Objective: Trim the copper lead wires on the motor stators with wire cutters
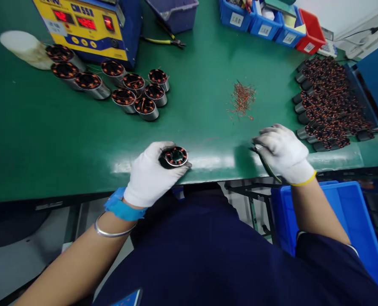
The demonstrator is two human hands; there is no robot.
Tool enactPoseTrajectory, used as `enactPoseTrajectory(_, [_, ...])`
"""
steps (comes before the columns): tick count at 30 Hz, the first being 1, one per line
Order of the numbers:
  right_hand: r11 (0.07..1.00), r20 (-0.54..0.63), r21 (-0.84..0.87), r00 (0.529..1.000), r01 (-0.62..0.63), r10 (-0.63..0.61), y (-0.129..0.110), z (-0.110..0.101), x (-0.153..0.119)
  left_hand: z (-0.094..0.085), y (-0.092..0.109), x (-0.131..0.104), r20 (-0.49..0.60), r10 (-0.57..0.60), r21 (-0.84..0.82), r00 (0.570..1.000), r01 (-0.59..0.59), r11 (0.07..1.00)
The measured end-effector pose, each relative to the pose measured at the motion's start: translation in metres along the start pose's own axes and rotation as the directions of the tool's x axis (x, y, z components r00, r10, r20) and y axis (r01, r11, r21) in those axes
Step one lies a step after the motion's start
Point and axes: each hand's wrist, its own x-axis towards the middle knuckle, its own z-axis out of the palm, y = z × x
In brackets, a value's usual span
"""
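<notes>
My left hand [152,174], in a white glove, is closed around a motor stator [177,163] near the front edge of the table. The stator is a short metal cylinder with copper windings, its open end facing up. To the right, my gloved right hand [282,148] is closed on pliers [269,169]; a dark green handle hangs below the fingers. The hand hides most of this tool, and its jaws are hard to make out. Beyond it lies a loose heap of copper wire clippings [242,98].
Several stators [124,98] stand at the left before a yellow-and-blue machine [89,29]. A dense group of stators [331,100] fills the right side. At the back are yellow-handled pliers [158,41], a purple bin [182,15] and a red bin [311,32]. A blue crate [361,221] sits below the table.
</notes>
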Motion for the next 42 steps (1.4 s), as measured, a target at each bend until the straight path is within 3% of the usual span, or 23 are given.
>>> enactPoseTrajectory(1, [0.995, -0.024, -0.008, 0.995, -0.101, 0.101, 0.017, 0.002, -0.013, 0.000, -0.001, 0.004, 0.013, -0.022, 0.034, 1.000, 0.021, 0.999])
enactPoseTrajectory(4, [0.941, 0.104, -0.082, 0.937, -0.327, 0.335, 0.054, 0.015, -0.052, -0.001, 0.004, 0.015, 0.045, 0.028, 0.107, 0.999, -0.032, 0.994])
enactPoseTrajectory(7, [0.899, 0.213, -0.122, 0.874, -0.421, 0.438, 0.068, 0.026, -0.078, -0.003, 0.012, 0.024, 0.171, 0.048, 0.151, 0.984, -0.074, 0.986])
enactPoseTrajectory(10, [0.890, 0.241, -0.120, 0.857, -0.440, 0.456, 0.067, 0.024, -0.084, -0.003, 0.016, 0.033, 0.259, 0.034, 0.223, 0.965, -0.094, 0.970])
enactPoseTrajectory(14, [0.896, 0.344, -0.201, 0.828, -0.397, 0.444, 0.064, 0.008, -0.069, -0.002, 0.018, 0.040, 0.285, 0.056, 0.268, 0.957, -0.136, 0.954])
enactPoseTrajectory(18, [0.880, 0.396, -0.315, 0.793, -0.356, 0.463, 0.060, -0.004, -0.053, 0.000, 0.018, 0.044, 0.277, 0.008, 0.260, 0.961, -0.083, 0.962])
enactPoseTrajectory(20, [0.856, 0.387, -0.382, 0.781, -0.348, 0.490, 0.054, -0.006, -0.048, 0.002, 0.015, 0.045, 0.254, -0.004, 0.218, 0.967, -0.053, 0.974])
enactPoseTrajectory(22, [0.842, 0.356, -0.438, 0.799, -0.316, 0.485, 0.045, -0.004, -0.045, 0.005, 0.010, 0.044, 0.212, 0.022, 0.154, 0.977, -0.056, 0.986])
enactPoseTrajectory(26, [0.778, 0.204, -0.509, 0.827, -0.368, 0.524, 0.035, 0.012, -0.044, 0.013, -0.001, 0.042, 0.101, 0.109, 0.058, 0.989, -0.115, 0.992])
enactPoseTrajectory(31, [0.868, 0.000, -0.270, 0.902, -0.416, 0.432, 0.042, 0.037, -0.054, 0.019, -0.008, 0.040, 0.019, 0.196, 0.020, 0.980, -0.197, 0.980])
enactPoseTrajectory(33, [0.890, -0.083, -0.102, 0.895, -0.445, 0.438, 0.035, 0.039, -0.052, 0.021, -0.009, 0.040, 0.002, 0.213, 0.028, 0.977, -0.213, 0.977])
enactPoseTrajectory(35, [0.868, -0.111, 0.170, 0.866, -0.468, 0.488, 0.017, 0.035, -0.041, 0.023, -0.009, 0.040, -0.020, 0.218, 0.054, 0.976, -0.216, 0.975])
enactPoseTrajectory(37, [0.758, 0.041, 0.491, 0.880, -0.430, 0.473, -0.010, 0.028, -0.023, 0.024, -0.008, 0.040, -0.034, 0.218, 0.091, 0.975, -0.214, 0.973])
enactPoseTrajectory(39, [0.542, 0.367, 0.712, 0.894, -0.447, 0.255, -0.040, 0.020, 0.000, 0.025, -0.007, 0.041, -0.044, 0.220, 0.127, 0.975, -0.213, 0.969])
enactPoseTrajectory(40, [0.431, 0.502, 0.756, 0.859, -0.493, 0.101, -0.054, 0.017, 0.011, 0.026, -0.006, 0.041, -0.048, 0.224, 0.142, 0.973, -0.215, 0.966])
enactPoseTrajectory(42, [0.299, 0.657, 0.738, 0.746, -0.604, -0.115, -0.077, 0.013, 0.029, 0.027, -0.006, 0.041, -0.054, 0.240, 0.163, 0.969, -0.229, 0.960])
